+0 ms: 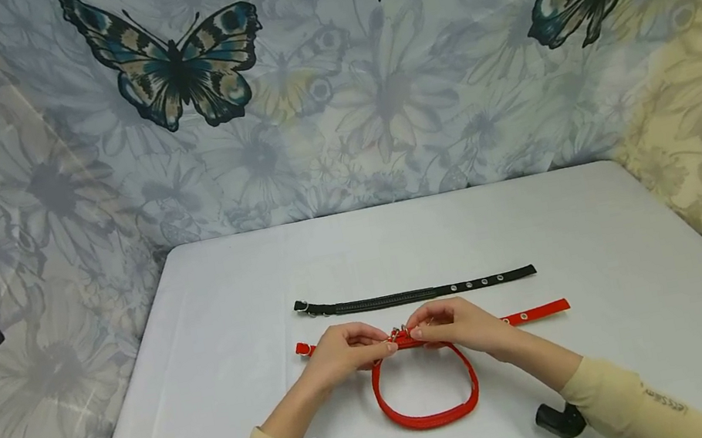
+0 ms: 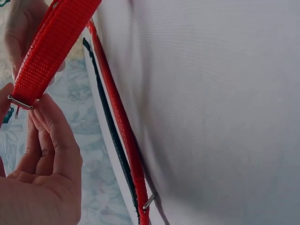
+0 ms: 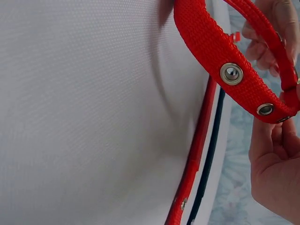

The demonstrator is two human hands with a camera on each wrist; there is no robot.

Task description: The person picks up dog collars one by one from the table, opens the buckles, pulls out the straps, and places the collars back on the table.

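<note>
A red collar [image 1: 432,420] curves into a loop, its near side toward me and its two ends meeting at the hands. My left hand [image 1: 348,349] pinches it beside the metal buckle [image 2: 21,102], thumb and fingers on either side in the left wrist view. From the right, my right hand [image 1: 459,323] pinches the strap end close by. Metal eyelets [image 3: 232,73] run along the woven strap in the right wrist view. Fingers partly hide the buckle in the head view.
A second red collar [image 1: 537,313] lies straight behind the hands, its middle hidden by them. Farther back, a black collar [image 1: 400,298] with eyelets lies parallel on the white table [image 1: 228,280]. Butterfly-patterned fabric [image 1: 312,155] rises behind the table. Black wrist devices [image 1: 561,420] sit by the sleeves.
</note>
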